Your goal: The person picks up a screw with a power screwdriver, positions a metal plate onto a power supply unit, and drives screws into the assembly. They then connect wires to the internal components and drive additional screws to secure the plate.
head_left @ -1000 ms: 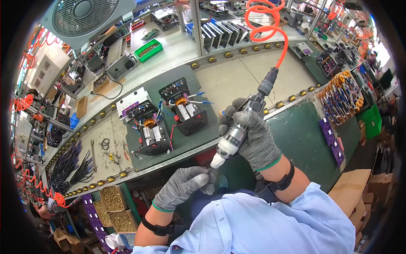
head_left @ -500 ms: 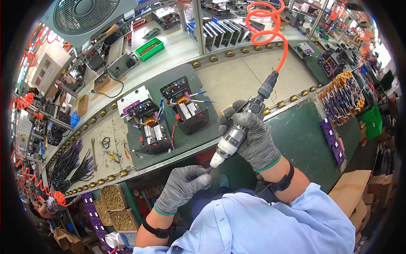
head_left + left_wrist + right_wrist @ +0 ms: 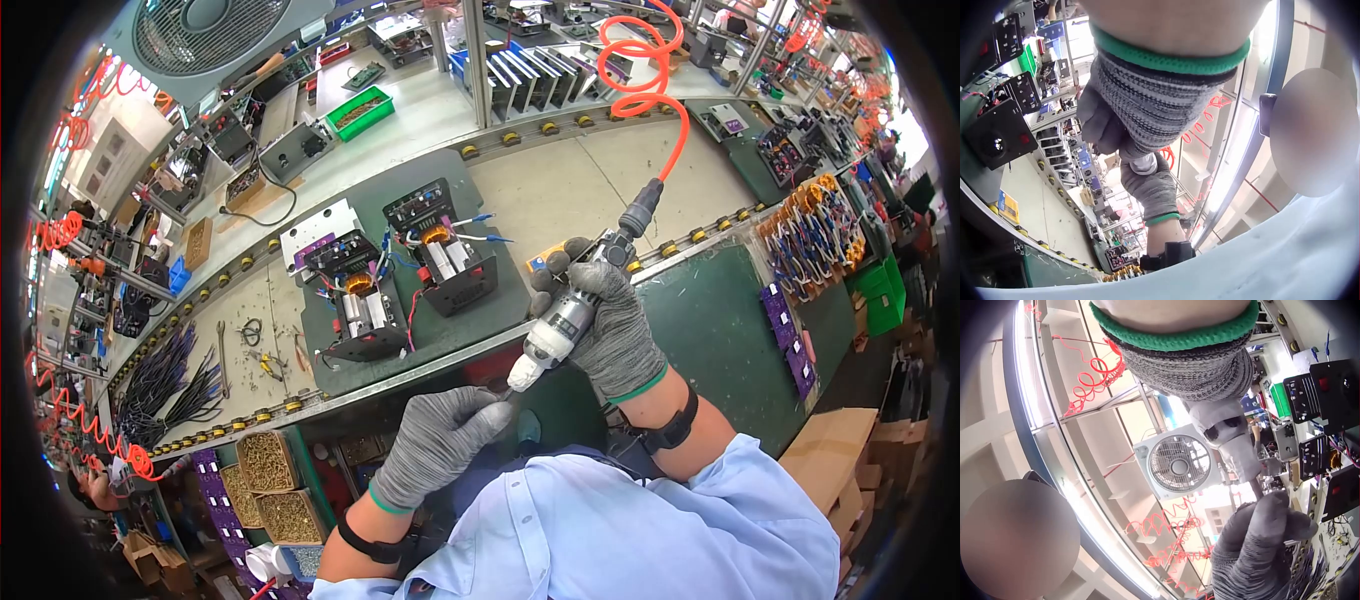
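Observation:
My gloved right hand (image 3: 618, 335) grips a pneumatic screwdriver (image 3: 556, 328), its metal body partly wrapped in white tape. The tool slants down toward my body, and an orange coiled air hose (image 3: 683, 140) runs from its upper end. At the white nose, my gloved left hand (image 3: 432, 448) pinches a dark bit (image 3: 1256, 487) between thumb and fingers. The bit's far end is hidden in the left glove (image 3: 1260, 544). Beyond the hands, two black-panelled electronic units (image 3: 455, 270) with copper coils stand on a green board (image 3: 470, 335).
Boxes of brass-coloured screws (image 3: 268, 462) stand at lower left. Black cable bundles (image 3: 165, 385), yellow-handled pliers (image 3: 268, 366) and a wrench (image 3: 222, 360) lie on the left of the bench. Bundled coloured wires (image 3: 810, 235) and a purple strip (image 3: 787, 335) are at right.
The left thumb and fingers have closed in on the bit at the screwdriver's nose. The right hand keeps its grip, and the tool has shifted slightly in the head view.

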The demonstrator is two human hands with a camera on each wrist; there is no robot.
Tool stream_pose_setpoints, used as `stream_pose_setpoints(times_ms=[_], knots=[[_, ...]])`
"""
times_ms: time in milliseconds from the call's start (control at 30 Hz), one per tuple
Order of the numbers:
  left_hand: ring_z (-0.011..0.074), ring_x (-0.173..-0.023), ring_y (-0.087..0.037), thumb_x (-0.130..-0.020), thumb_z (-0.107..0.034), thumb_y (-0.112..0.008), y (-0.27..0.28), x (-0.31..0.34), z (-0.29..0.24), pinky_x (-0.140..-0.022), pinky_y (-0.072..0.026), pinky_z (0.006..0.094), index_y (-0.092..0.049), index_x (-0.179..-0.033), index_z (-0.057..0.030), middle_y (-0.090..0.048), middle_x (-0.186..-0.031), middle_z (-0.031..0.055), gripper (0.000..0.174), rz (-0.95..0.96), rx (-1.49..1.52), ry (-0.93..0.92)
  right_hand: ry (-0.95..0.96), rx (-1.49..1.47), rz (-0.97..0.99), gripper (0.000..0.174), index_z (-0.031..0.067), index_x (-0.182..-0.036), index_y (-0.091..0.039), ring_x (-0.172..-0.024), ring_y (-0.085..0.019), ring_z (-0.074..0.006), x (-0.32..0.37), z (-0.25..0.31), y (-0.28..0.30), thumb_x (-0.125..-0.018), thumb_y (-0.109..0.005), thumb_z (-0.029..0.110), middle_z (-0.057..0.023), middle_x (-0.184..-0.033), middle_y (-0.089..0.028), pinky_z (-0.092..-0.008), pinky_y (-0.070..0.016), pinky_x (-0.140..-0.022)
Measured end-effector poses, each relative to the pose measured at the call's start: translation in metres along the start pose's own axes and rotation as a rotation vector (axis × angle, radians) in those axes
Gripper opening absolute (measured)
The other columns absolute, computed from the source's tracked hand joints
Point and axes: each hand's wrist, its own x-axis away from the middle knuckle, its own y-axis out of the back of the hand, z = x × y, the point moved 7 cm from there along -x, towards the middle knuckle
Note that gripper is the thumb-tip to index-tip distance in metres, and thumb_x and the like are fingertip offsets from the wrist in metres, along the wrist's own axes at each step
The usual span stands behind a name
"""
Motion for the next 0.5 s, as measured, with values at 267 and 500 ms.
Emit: stream_pose_setpoints(times_ms=[267,500], knots=[[0.0153,-0.074,-0.068,-0.097,-0.038,-0.071,-0.016,0.001,0.014,-0.07,-0.0539,0.0275,-0.073,-0.095,0.0019,-0.071,-0.079,0.0078,0.04,0.305,0.589,0.226,-0.011,-0.037,0.026,0.025,0.0091,-0.111,-0.063,-0.101,-0.07,-0.0312,0.0,0.006,-0.003,-0.088,-0.068,0.003,-0.0105,-0.102,-0.067,-0.042,-0.0656,-0.08],[0.011,-0.075,-0.064,-0.098,-0.04,-0.069,-0.01,0.0,0.002,-0.073,-0.053,0.0271,-0.072,-0.098,0.0049,-0.071,-0.08,0.0059,0.045,0.055,0.07,0.059,0.015,0.014,-0.056,0.026,0.0086,-0.111,-0.06,-0.1,-0.07,-0.0309,0.002,0.006,0.005,-0.087,-0.068,0.002,-0.0108,-0.101,-0.067,-0.0423,-0.0648,-0.082]])
